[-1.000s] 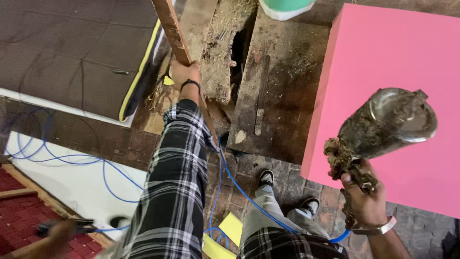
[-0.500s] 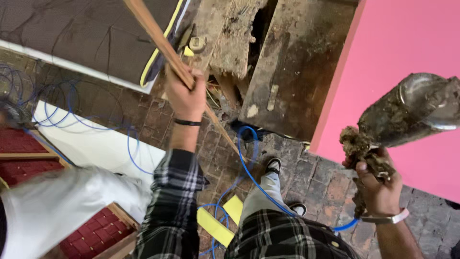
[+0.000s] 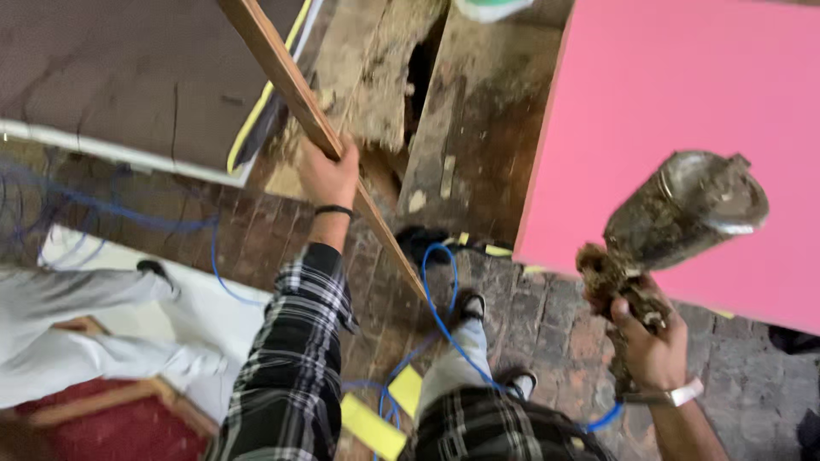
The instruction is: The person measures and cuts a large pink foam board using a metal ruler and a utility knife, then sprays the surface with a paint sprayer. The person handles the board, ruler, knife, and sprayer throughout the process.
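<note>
My left hand (image 3: 329, 175) grips a long thin wooden strip (image 3: 290, 81) that runs diagonally from the top centre down toward my feet. A plaid sleeve and a black wristband cover that arm. My right hand (image 3: 651, 337) holds a paint-crusted spray gun (image 3: 679, 218) by its handle, with the metal cup tilted up to the right in front of a pink panel (image 3: 683, 111). A blue hose (image 3: 444, 320) loops over the brick floor to the gun.
A dark board with a yellow edge (image 3: 128, 85) lies at the upper left. A stained wooden board (image 3: 478, 111) lies beside the pink panel. Another person in white clothing (image 3: 77, 333) is at the lower left. Yellow pieces (image 3: 376, 427) lie by my shoes.
The view has shifted. My left hand keeps its grip on the wooden strip, which now slants more across the frame. The spray gun stays raised in my right hand.
</note>
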`<state>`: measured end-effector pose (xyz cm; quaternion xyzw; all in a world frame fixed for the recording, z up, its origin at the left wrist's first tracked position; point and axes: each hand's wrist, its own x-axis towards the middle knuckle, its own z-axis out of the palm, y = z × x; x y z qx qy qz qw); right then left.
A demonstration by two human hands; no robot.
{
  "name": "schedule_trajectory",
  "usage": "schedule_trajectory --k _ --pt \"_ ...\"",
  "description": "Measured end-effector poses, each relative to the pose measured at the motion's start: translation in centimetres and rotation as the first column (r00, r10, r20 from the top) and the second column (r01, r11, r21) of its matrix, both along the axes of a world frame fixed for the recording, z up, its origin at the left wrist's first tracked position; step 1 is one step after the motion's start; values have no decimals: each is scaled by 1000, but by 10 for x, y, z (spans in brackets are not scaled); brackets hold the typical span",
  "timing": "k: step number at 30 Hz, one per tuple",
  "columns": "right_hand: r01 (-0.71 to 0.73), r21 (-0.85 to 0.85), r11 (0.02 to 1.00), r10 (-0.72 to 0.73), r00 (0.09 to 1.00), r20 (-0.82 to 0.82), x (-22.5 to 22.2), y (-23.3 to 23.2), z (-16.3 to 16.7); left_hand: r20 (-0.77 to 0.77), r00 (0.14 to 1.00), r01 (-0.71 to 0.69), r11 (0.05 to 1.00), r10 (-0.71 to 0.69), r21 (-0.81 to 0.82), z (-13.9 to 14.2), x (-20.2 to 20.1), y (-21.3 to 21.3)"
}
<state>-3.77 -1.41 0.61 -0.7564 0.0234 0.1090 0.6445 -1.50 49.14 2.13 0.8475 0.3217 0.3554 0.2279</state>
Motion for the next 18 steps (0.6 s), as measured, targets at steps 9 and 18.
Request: schedule_trajectory --k 9,18 --pt "44 46 998 -40 996 -78 17 9 18 -127 981 -144 989 148 47 -38 75 55" --pt "317 12 948 -306 922 -237 35 20 -1 -181 983 -53 961 3 -272 -31 103 83"
